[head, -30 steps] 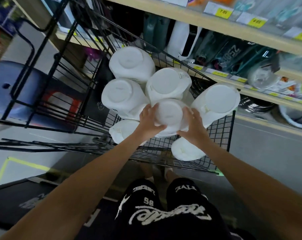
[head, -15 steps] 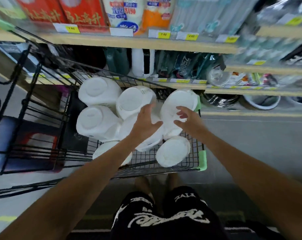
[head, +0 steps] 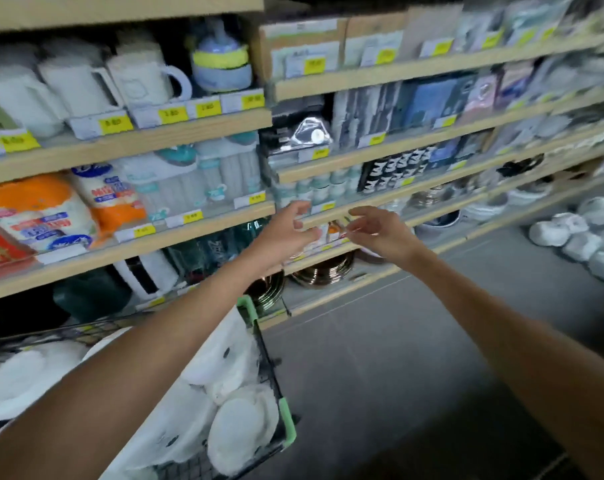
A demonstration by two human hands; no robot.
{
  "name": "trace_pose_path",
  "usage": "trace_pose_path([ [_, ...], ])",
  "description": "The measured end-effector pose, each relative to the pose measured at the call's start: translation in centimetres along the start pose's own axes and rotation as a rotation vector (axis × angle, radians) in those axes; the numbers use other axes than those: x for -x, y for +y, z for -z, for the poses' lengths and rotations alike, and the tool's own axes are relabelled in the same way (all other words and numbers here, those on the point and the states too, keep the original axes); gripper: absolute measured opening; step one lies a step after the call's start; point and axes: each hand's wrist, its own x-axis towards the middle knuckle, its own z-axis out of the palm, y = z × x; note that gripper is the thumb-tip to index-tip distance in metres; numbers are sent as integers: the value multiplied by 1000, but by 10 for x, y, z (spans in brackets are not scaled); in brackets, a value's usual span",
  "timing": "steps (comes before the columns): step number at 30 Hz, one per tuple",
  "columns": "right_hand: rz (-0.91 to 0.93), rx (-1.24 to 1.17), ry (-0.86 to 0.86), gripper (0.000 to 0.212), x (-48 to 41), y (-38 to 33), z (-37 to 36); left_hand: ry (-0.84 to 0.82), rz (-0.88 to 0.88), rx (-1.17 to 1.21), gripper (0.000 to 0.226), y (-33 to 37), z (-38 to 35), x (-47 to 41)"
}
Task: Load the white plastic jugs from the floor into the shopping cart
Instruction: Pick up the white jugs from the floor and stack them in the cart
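White plastic jugs (head: 238,431) lie on their sides in the black wire shopping cart (head: 288,422) with green corner guards, at lower left. Laid flat, they likely nest against each other and the wire walls. A second group of white jugs (head: 577,237) sits on the grey floor (head: 397,358) at far right, near the base of the wooden shelving (head: 155,237). The left hand (head: 286,233) and right hand (head: 380,233) hover empty, fingers loosely spread, near each other but not touching. Judgement: both hands are free for a two-handed pickup from the floor.
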Motion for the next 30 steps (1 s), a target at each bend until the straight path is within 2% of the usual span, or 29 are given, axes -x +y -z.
trace_pose_path([
  [6, 20, -41, 123, 33, 1, 30, 151, 11, -112, 100, 52, 109, -118, -70],
  [11, -26, -91, 203, 31, 5, 73, 252, -11, -94, 180, 51, 165, -198, -121],
  [17, -73, -201, 327, 21, -7, 112, 344, -95, -116, 158, 51, 214, -267, -184],
  [21, -94, -232, 391, 24, -27, 145, 392, -150, -114, 169, 50, 238, -314, -243],
  [27, -169, -260, 450, 19, -87, 209, 474, -273, -157, 123, 49, 267, -396, -364],
  [30, -241, -266, 474, 23, -130, 239, 522, -331, -159, 106, 52, 286, -434, -434],
])
